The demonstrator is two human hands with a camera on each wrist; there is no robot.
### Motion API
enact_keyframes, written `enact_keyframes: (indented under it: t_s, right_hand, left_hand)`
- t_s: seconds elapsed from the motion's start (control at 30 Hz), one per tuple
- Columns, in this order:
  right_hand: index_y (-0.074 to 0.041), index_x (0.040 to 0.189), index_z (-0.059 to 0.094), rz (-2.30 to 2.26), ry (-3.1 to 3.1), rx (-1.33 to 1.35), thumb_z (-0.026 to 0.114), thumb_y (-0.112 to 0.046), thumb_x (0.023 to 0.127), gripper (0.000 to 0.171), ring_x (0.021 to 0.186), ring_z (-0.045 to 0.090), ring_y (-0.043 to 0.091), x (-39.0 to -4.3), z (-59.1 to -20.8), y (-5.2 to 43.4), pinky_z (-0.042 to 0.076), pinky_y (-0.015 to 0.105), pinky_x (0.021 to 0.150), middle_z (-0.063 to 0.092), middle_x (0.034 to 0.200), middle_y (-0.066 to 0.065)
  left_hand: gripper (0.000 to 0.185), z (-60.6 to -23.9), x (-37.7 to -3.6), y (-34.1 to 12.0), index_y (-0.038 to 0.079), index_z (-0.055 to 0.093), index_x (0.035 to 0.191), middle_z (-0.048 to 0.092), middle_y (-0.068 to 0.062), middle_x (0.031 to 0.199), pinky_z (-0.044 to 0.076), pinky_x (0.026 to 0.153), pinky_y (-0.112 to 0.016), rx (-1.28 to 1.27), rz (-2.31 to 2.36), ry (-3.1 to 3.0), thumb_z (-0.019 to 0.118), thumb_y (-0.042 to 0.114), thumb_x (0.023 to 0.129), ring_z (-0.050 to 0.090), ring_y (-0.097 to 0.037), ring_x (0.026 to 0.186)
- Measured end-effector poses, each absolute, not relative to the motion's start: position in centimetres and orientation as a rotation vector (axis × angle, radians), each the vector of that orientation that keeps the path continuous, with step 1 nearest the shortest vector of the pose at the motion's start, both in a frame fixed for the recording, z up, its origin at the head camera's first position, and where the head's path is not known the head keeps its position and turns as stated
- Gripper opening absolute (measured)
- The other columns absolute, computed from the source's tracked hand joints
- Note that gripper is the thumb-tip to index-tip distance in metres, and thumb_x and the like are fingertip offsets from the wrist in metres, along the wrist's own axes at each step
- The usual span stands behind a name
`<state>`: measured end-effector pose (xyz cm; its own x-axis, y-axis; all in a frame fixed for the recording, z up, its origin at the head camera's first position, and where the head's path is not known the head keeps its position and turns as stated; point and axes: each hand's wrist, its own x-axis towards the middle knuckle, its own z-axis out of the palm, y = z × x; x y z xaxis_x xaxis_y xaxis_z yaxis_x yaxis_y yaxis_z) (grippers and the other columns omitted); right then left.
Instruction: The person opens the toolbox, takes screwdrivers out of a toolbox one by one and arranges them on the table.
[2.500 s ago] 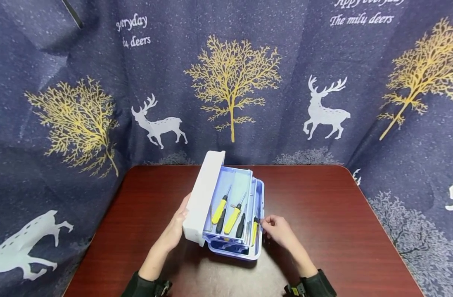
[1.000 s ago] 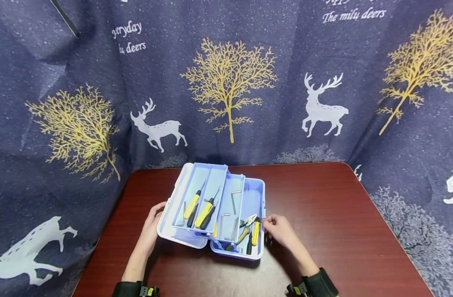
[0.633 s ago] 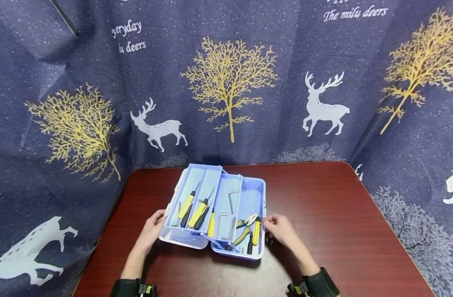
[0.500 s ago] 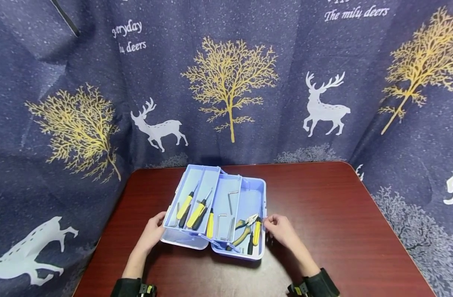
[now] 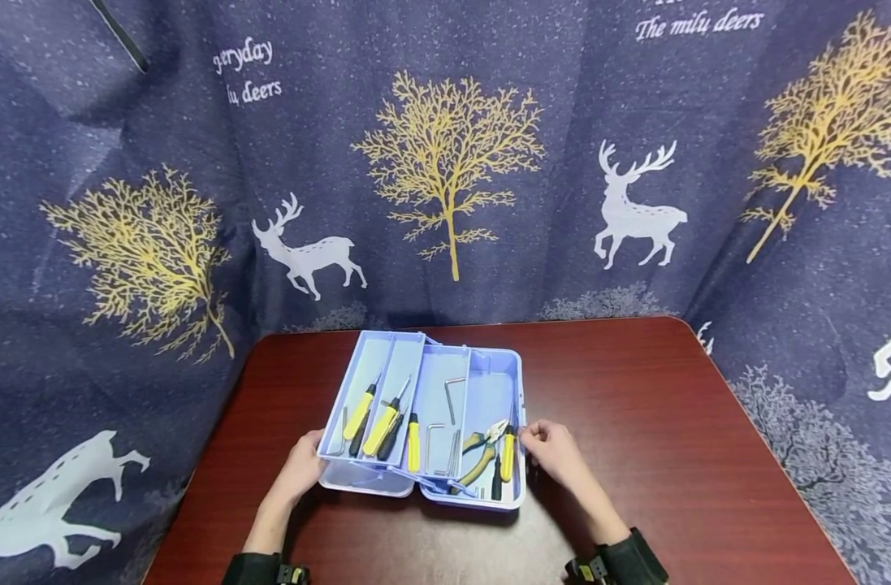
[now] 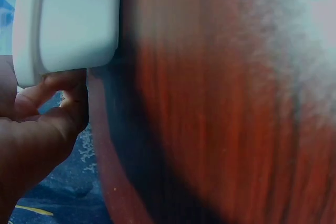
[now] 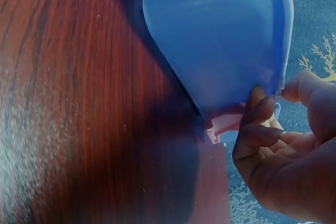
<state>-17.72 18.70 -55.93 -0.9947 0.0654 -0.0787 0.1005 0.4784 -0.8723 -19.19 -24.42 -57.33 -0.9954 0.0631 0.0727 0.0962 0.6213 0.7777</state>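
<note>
The toolbox (image 5: 498,382) sits open near the front middle of the surface (image 5: 635,422), with its trays (image 5: 375,366) fanned out to its left. The left hand (image 5: 302,467) curls its fingers under the white lid (image 6: 68,22) at the box's left end. The right hand (image 5: 551,451) pinches the box's right rim. If the left hand slips, the trays may swing back and tumble the screwdrivers (image 5: 375,414) and pliers (image 5: 482,451).

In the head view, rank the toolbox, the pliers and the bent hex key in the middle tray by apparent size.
1. toolbox
2. pliers
3. hex key
The pliers and the hex key look close in length; the pliers are bulkier.
</note>
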Motion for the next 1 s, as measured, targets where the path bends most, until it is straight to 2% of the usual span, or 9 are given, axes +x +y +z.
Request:
enact_keyframes:
  t_s: [0.13,0.3,0.37,0.5,0.6,0.67,0.83,1.0]
  right_hand:
    - [-0.004,0.082,0.068,-1.569,2.663,0.129,0.068,-0.013,0.093,0.014,0.055,0.056,0.014,-17.7,-55.7,18.7,0.046,0.024,0.05,0.062,0.064,0.002]
    - [-0.004,0.081,0.068,-1.517,2.687,0.092,0.068,-0.015,0.094,0.016,0.055,0.057,0.015,-17.9,-55.2,18.6,0.046,0.024,0.051,0.061,0.064,0.002]
    - [-0.006,0.081,0.068,-1.469,2.708,0.085,0.069,-0.015,0.094,0.016,0.055,0.057,0.014,-18.0,-54.9,18.6,0.046,0.025,0.052,0.061,0.064,0.001]
    - [-0.006,0.085,0.068,-1.365,2.742,0.082,0.071,-0.018,0.095,0.016,0.057,0.06,0.015,-18.0,-53.8,18.9,0.051,0.028,0.056,0.063,0.068,-0.001]
    - [-0.007,0.089,0.068,-1.307,2.818,0.081,0.07,-0.018,0.094,0.012,0.064,0.062,0.016,-18.3,-52.2,19.0,0.053,0.033,0.064,0.065,0.073,-0.001]
    - [-0.007,0.091,0.069,-1.299,2.884,0.04,0.07,-0.015,0.094,0.009,0.069,0.063,0.016,-18.8,-50.9,18.6,0.053,0.035,0.07,0.066,0.076,0.0]
    - [-0.008,0.096,0.074,-1.282,2.955,-0.286,0.07,-0.01,0.095,0.005,0.073,0.06,0.012,-20.1,-46.9,15.7,0.053,0.032,0.072,0.069,0.08,-0.002]
    - [-0.008,0.095,0.075,-1.126,2.886,-0.666,0.067,-0.011,0.098,0.009,0.068,0.056,0.008,-21.1,-42.8,10.9,0.05,0.027,0.066,0.066,0.077,-0.004]
  left_hand:
    - [0.022,-57.5,-19.0,-24.7,-0.008,0.073,0.109,0.072,-0.019,0.104,0.055,0.09,-0.041,-0.183,-1.332,-2.776,0.065,-0.001,0.09,0.063,-0.025,0.1]
    - [0.029,-57.3,-19.0,-25.0,-0.01,0.068,0.119,0.072,-0.02,0.109,0.054,0.086,-0.028,-0.152,-1.551,-2.745,0.064,-0.004,0.091,0.063,-0.011,0.096]
    - [0.029,-56.9,-19.1,-25.0,-0.012,0.065,0.123,0.072,-0.022,0.111,0.054,0.084,-0.023,-0.081,-1.632,-2.716,0.062,-0.003,0.095,0.062,-0.007,0.092]
    - [0.027,-55.2,-19.0,-24.7,-0.005,0.067,0.123,0.073,-0.02,0.11,0.052,0.08,-0.025,0.138,-1.482,-2.708,0.057,0.012,0.105,0.063,-0.009,0.089]
    - [0.026,-53.9,-18.7,-24.4,0.003,0.072,0.115,0.075,-0.016,0.105,0.051,0.078,-0.027,0.265,-1.318,-2.69,0.056,0.022,0.107,0.065,-0.01,0.085]
    - [0.026,-53.2,-18.4,-24.2,0.004,0.073,0.109,0.076,-0.012,0.099,0.05,0.076,-0.025,0.27,-1.317,-2.662,0.056,0.024,0.107,0.065,-0.006,0.082]
    - [0.03,-52.0,-18.1,-23.4,0.0,0.069,0.107,0.071,-0.008,0.084,0.05,0.064,-0.023,0.204,-1.547,-2.569,0.059,0.028,0.107,0.06,-0.005,0.071]
    - [0.019,-51.9,-18.6,-22.7,-0.001,0.066,0.099,0.064,-0.003,0.076,0.045,0.059,-0.019,0.135,-1.597,-2.514,0.069,0.017,0.101,0.054,-0.006,0.065]
